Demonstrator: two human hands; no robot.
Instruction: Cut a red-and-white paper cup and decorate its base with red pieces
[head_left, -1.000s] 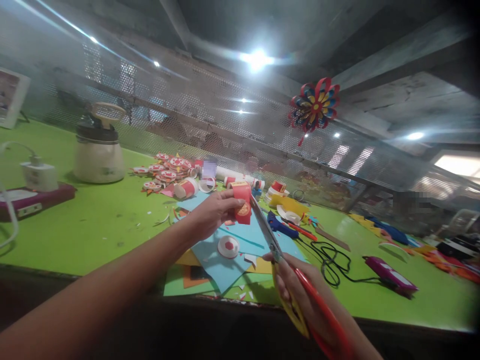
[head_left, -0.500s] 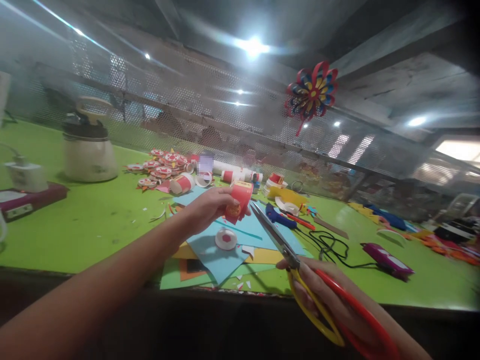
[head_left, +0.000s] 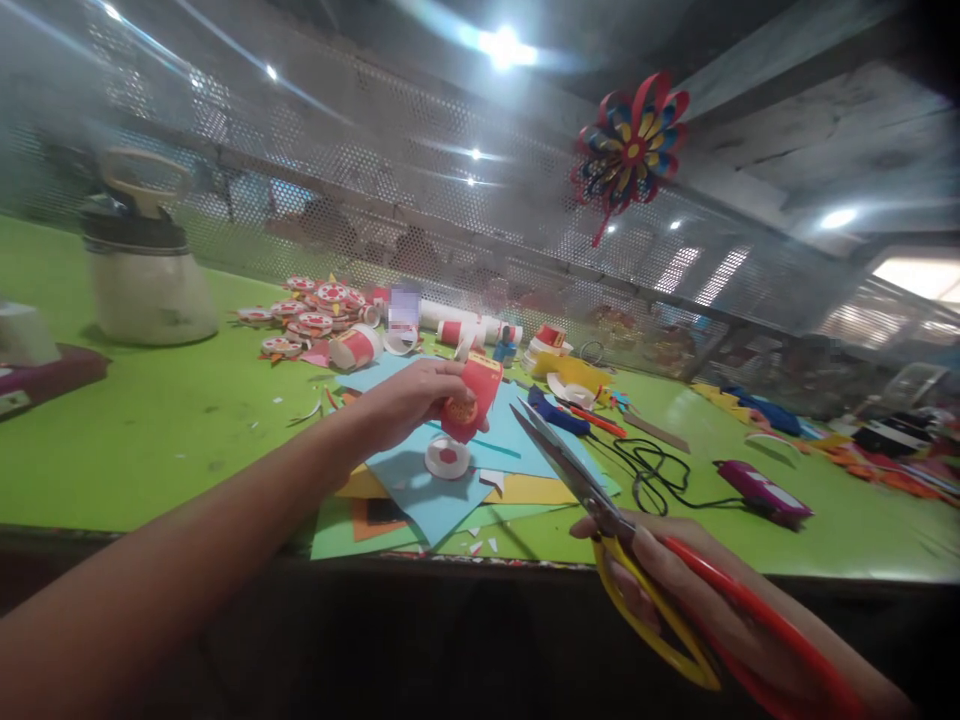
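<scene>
My left hand [head_left: 424,395] grips a red paper cup piece [head_left: 482,380] with yellow printing, held above the coloured sheets. In my right hand [head_left: 660,570] is a pair of scissors [head_left: 574,470] with one yellow and one red handle. Their blades are parted a little and point up and left, just right of the cup piece and apart from it. Below the cup piece, a white paper disc with a red centre [head_left: 448,458] lies on light blue paper [head_left: 431,510]. Small white scraps [head_left: 492,482] are scattered near it.
A blue glue gun [head_left: 556,412] and its black cable [head_left: 649,470] lie to the right, near a purple box [head_left: 763,492]. Behind are paper cups [head_left: 356,346] and a pile of red-and-white paper pieces [head_left: 307,322]. A large jug [head_left: 150,280] stands at left.
My right hand and the scissors have moved slightly right, away from the cup piece. The cup piece stays in my left hand, turned a little. The whole view has shifted slightly.
</scene>
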